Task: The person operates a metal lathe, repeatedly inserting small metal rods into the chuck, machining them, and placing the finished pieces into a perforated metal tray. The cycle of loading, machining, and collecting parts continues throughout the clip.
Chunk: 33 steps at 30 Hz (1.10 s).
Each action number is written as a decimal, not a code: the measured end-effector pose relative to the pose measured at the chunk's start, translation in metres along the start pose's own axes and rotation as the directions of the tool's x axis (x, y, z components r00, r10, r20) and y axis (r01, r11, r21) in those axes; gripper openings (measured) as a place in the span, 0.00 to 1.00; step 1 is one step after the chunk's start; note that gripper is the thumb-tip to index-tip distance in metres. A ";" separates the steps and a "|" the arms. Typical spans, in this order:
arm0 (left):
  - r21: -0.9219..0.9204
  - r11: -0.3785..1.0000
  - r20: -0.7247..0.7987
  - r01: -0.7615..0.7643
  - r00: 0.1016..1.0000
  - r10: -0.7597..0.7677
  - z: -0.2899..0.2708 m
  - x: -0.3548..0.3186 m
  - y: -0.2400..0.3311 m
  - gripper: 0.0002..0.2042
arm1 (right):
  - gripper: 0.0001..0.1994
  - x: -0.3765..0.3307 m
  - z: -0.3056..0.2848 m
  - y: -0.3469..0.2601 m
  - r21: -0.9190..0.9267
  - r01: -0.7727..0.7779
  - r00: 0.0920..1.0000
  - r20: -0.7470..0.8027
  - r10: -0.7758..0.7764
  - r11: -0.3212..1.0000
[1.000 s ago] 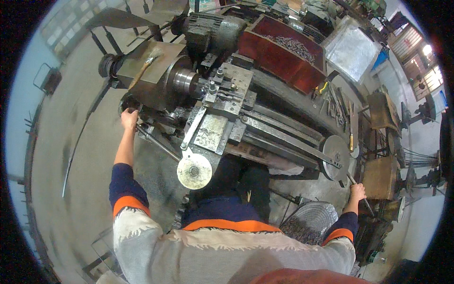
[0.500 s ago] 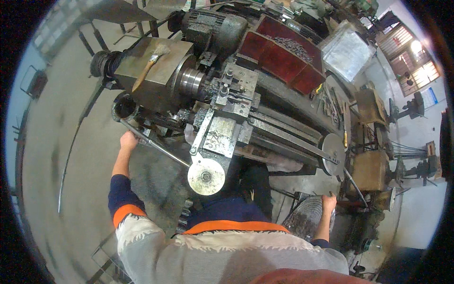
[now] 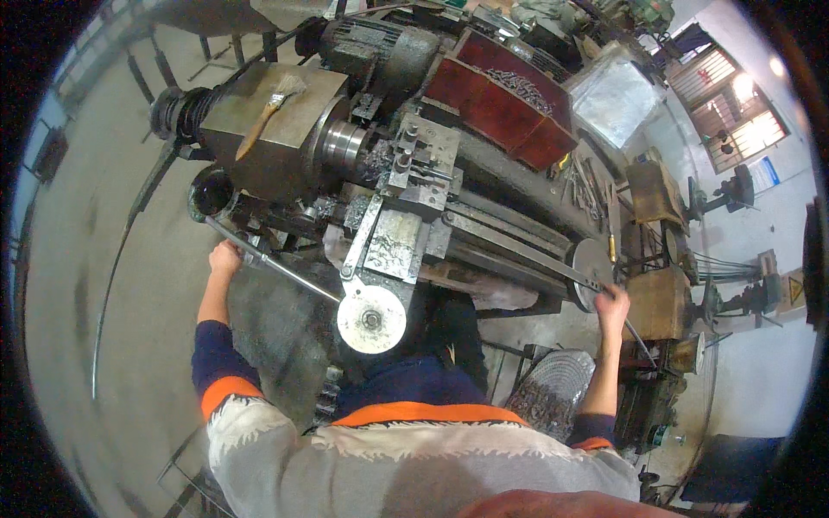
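A small metal lathe stands before me, its chuck (image 3: pixel 345 143) and tool post (image 3: pixel 403 164) strewn with metal chips. My left hand (image 3: pixel 225 258) is closed below the headstock (image 3: pixel 259 112), beside a long metal rod (image 3: pixel 285 269); what its fingers hold is hidden. At the right end of the bed, my right hand (image 3: pixel 613 306) has its fingers curled at the rim of a large handwheel (image 3: pixel 591 259), closed on its handle. Between my arms sits a pale round dial (image 3: pixel 371 319) at the near end of the cross slide, with no hand on it.
A wooden-handled brush (image 3: pixel 263 125) lies on the headstock. Behind the bed stand a motor (image 3: pixel 380 53), a red tray (image 3: pixel 492 104) with small metal parts, and several hand tools (image 3: pixel 587 190). A chip-covered woven container (image 3: pixel 553 384) is low at right, near my right forearm.
My right hand has risen from above the woven container to the handwheel's rim and closed there. My left hand stays below the headstock. The whole view has shifted slightly.
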<state>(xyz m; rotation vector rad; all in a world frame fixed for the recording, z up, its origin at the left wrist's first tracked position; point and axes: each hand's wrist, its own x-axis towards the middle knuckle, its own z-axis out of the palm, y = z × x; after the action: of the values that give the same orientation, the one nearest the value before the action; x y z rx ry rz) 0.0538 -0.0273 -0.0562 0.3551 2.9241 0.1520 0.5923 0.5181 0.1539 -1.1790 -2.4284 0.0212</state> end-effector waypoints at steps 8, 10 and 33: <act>-0.192 0.979 -0.124 -0.073 0.991 0.049 -0.078 -0.022 -0.044 0.18 | 0.20 0.100 0.009 -0.245 0.492 0.522 0.815 -0.047 -0.577 0.697; -0.107 0.987 -0.368 -0.119 0.927 0.072 -0.124 -0.040 -0.069 0.16 | 0.18 0.107 0.024 -0.310 0.513 0.681 0.655 -0.109 -0.747 0.522; -0.090 0.828 -0.421 0.553 0.732 -0.535 -0.158 -0.197 -0.053 0.23 | 0.14 0.096 0.083 -0.450 0.220 0.759 0.534 0.328 -0.779 0.613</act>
<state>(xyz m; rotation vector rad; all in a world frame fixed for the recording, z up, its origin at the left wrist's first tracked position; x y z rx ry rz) 0.1977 -0.1398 0.1265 -0.6331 3.3112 0.0869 0.1723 0.3182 0.2055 0.0606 -3.0791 0.0556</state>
